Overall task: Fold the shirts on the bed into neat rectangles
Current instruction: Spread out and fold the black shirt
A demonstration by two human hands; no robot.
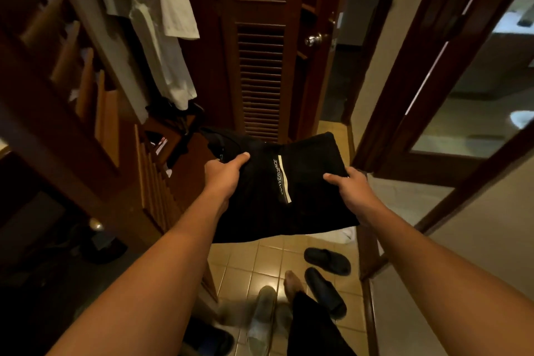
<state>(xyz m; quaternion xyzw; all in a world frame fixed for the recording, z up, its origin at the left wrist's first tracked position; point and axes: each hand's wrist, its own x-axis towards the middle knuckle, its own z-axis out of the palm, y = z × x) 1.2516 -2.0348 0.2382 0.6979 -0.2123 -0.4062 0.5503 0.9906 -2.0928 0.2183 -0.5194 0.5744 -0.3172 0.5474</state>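
Two hands carry one folded black shirt through a closet passage, held out flat in the air above the tiled floor; no bed shows in this view. We judge the shirt already folded, roughly rectangular, with a pale stripe and lettering facing up.

From here, what we fear most is the fold coming undone. Nothing supports the middle of the cloth, so if our hands drift apart or one dips, the layers may slide and the near edge may sag open. The collar end at the far left already looks bunched and could spill out first. Our footing is a second risk: black sandals lie on the tiles just ahead of our feet, and a stumble would shake the stack loose.

Our left hand grips the shirt's left edge, thumb pressed on top, the other fingers hidden beneath. Our right hand holds the right edge the same way, thumb lying across the upper face. Both are closed firmly on the cloth, not merely resting on it.
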